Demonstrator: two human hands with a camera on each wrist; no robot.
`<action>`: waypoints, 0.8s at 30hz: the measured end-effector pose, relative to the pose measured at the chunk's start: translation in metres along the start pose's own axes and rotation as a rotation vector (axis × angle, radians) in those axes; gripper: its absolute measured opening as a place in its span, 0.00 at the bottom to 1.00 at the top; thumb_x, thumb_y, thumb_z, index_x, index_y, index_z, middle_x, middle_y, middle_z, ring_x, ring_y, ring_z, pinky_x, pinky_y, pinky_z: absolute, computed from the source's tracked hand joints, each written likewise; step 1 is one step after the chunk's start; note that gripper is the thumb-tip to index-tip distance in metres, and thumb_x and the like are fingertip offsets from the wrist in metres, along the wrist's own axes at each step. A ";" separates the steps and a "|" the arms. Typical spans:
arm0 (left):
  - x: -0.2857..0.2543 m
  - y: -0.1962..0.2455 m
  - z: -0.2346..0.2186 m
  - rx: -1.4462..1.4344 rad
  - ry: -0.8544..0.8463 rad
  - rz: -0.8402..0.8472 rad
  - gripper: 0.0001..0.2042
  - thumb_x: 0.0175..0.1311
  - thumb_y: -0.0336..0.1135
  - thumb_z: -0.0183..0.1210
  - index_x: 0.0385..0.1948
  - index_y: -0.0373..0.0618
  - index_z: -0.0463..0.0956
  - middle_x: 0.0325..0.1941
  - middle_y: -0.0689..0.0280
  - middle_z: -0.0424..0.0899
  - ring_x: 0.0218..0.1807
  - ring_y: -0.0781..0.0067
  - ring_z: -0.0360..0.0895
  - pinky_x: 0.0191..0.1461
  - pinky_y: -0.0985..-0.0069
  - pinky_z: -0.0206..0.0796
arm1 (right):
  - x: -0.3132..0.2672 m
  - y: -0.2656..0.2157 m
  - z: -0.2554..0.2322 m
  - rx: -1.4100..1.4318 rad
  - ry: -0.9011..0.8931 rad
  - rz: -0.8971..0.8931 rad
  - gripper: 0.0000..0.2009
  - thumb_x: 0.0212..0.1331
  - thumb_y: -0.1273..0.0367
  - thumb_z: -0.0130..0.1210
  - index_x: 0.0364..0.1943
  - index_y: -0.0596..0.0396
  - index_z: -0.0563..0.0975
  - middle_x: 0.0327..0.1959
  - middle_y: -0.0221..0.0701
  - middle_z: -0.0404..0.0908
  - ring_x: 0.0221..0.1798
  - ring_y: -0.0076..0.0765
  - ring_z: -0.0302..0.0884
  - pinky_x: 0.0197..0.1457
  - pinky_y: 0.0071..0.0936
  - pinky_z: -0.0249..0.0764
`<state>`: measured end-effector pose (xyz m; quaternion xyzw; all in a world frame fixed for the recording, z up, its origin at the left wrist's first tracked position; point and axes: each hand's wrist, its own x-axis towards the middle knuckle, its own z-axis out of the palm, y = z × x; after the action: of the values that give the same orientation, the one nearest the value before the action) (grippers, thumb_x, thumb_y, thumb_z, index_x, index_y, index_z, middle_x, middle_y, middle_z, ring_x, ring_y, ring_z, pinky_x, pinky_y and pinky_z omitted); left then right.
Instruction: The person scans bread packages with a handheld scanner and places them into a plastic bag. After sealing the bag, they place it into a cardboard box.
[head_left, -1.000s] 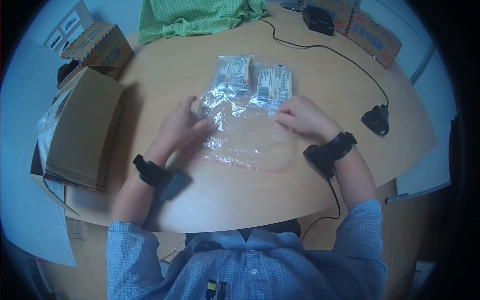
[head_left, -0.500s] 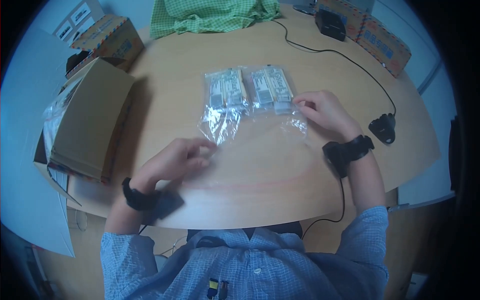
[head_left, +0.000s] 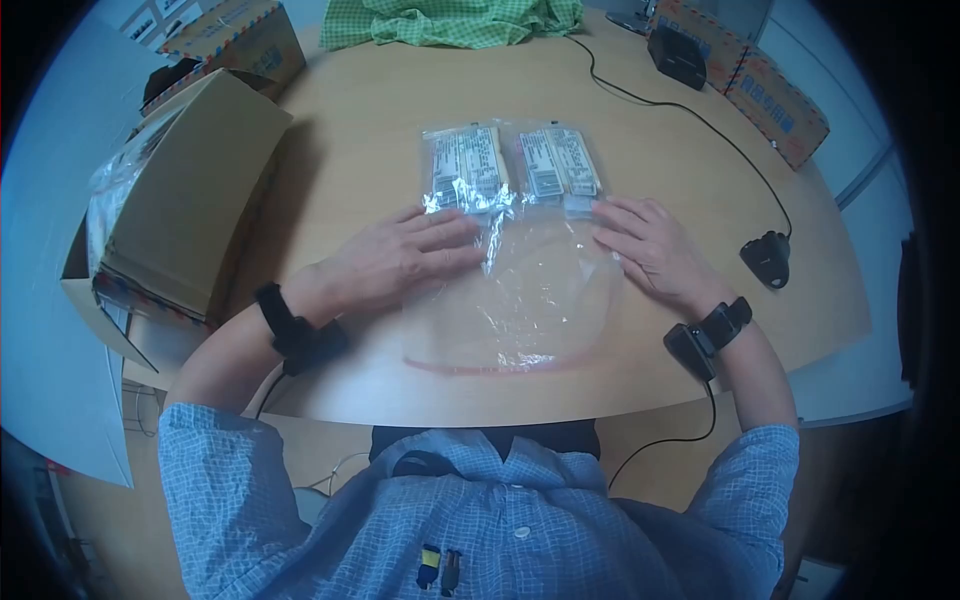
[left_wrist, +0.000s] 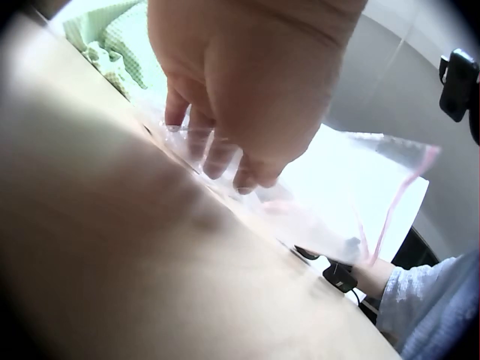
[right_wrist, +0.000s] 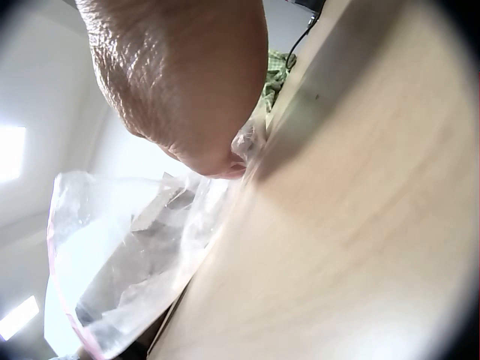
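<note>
A clear plastic bag (head_left: 520, 300) with a pink edge lies flat on the table, that edge toward the person. Two printed packets, the left one (head_left: 466, 165) and the right one (head_left: 558, 162), lie side by side in its far part. The left hand (head_left: 405, 258) rests on the bag's left side just below the left packet, fingers extended; the left wrist view shows its fingertips (left_wrist: 214, 169) against the film. Over the bag's right edge, the right hand (head_left: 655, 250) lies with fingers slightly bent beside the right packet's lower corner. In the right wrist view, its fingertips are mostly hidden.
An open cardboard box (head_left: 190, 200) holding plastic-wrapped items stands at the left, another box (head_left: 245, 50) behind it. A green checked cloth (head_left: 450, 25) lies at the back. Further boxes (head_left: 775, 105), a black device (head_left: 677, 57) and a cabled black object (head_left: 766, 260) are on the right.
The left hand has moved off the bag's near left area and forward onto the film near the left packet. The bag lies flatter, and the right hand's fingers are more spread.
</note>
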<state>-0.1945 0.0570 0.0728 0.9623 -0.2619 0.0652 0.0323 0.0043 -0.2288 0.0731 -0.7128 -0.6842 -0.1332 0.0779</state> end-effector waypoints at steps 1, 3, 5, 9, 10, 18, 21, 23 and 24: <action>-0.001 -0.002 0.002 -0.054 0.001 -0.012 0.18 0.58 0.34 0.51 0.53 0.50 0.69 0.61 0.61 0.66 0.64 0.57 0.59 0.66 0.64 0.52 | -0.001 0.001 -0.001 0.017 0.006 -0.012 0.18 0.46 0.73 0.55 0.46 0.52 0.73 0.56 0.34 0.67 0.57 0.42 0.63 0.59 0.36 0.61; -0.010 -0.001 0.005 -0.282 0.027 -0.123 0.17 0.59 0.34 0.51 0.51 0.49 0.70 0.59 0.60 0.68 0.63 0.58 0.61 0.66 0.65 0.52 | -0.004 0.001 0.000 0.034 0.016 -0.026 0.16 0.45 0.73 0.55 0.43 0.53 0.74 0.55 0.34 0.68 0.57 0.43 0.64 0.59 0.35 0.61; -0.017 0.006 0.005 -0.553 0.048 -0.258 0.15 0.62 0.37 0.49 0.50 0.47 0.71 0.56 0.59 0.71 0.60 0.58 0.65 0.65 0.66 0.54 | -0.009 -0.009 -0.002 0.103 0.062 0.020 0.13 0.43 0.73 0.57 0.37 0.55 0.76 0.52 0.35 0.71 0.57 0.44 0.64 0.57 0.37 0.62; -0.024 0.022 -0.010 -0.790 0.069 -0.430 0.17 0.68 0.41 0.41 0.50 0.42 0.71 0.49 0.56 0.76 0.52 0.61 0.73 0.59 0.72 0.61 | -0.007 -0.022 -0.003 0.199 0.120 0.043 0.11 0.43 0.72 0.56 0.35 0.56 0.76 0.51 0.38 0.71 0.57 0.46 0.64 0.57 0.40 0.63; -0.026 0.021 -0.012 -0.789 0.070 -0.428 0.17 0.68 0.41 0.41 0.50 0.42 0.71 0.49 0.56 0.76 0.52 0.61 0.73 0.59 0.72 0.61 | -0.007 -0.021 0.002 0.270 0.137 0.016 0.10 0.46 0.71 0.54 0.35 0.56 0.76 0.48 0.37 0.73 0.53 0.43 0.68 0.54 0.38 0.65; -0.035 -0.003 -0.029 -1.071 0.157 -0.862 0.18 0.66 0.45 0.45 0.41 0.39 0.75 0.25 0.65 0.80 0.26 0.76 0.77 0.31 0.81 0.68 | 0.035 -0.010 0.013 1.174 0.211 0.580 0.14 0.60 0.61 0.49 0.27 0.58 0.74 0.16 0.24 0.73 0.23 0.16 0.70 0.28 0.15 0.67; -0.029 -0.017 -0.007 -0.497 0.603 -0.720 0.26 0.54 0.34 0.57 0.55 0.37 0.61 0.44 0.57 0.73 0.42 0.66 0.72 0.44 0.73 0.65 | 0.052 -0.006 0.023 1.141 0.094 0.766 0.15 0.62 0.60 0.47 0.21 0.53 0.68 0.14 0.20 0.67 0.16 0.13 0.63 0.19 0.14 0.60; -0.009 -0.006 -0.018 0.088 0.708 -0.593 0.33 0.47 0.33 0.61 0.57 0.39 0.58 0.54 0.49 0.67 0.56 0.50 0.64 0.57 0.64 0.59 | 0.054 -0.002 0.037 1.165 0.071 0.817 0.15 0.62 0.61 0.47 0.20 0.53 0.68 0.14 0.21 0.66 0.15 0.13 0.62 0.17 0.14 0.59; 0.002 -0.002 -0.018 0.151 0.683 -0.495 0.34 0.46 0.37 0.62 0.57 0.39 0.58 0.55 0.50 0.66 0.57 0.50 0.63 0.58 0.61 0.56 | 0.054 0.000 0.042 1.171 0.074 0.831 0.15 0.62 0.61 0.47 0.20 0.53 0.68 0.13 0.21 0.66 0.14 0.14 0.62 0.16 0.14 0.58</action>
<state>-0.1933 0.0597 0.0913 0.9190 0.0083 0.3894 0.0611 0.0090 -0.1652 0.0486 -0.7504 -0.3125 0.2723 0.5149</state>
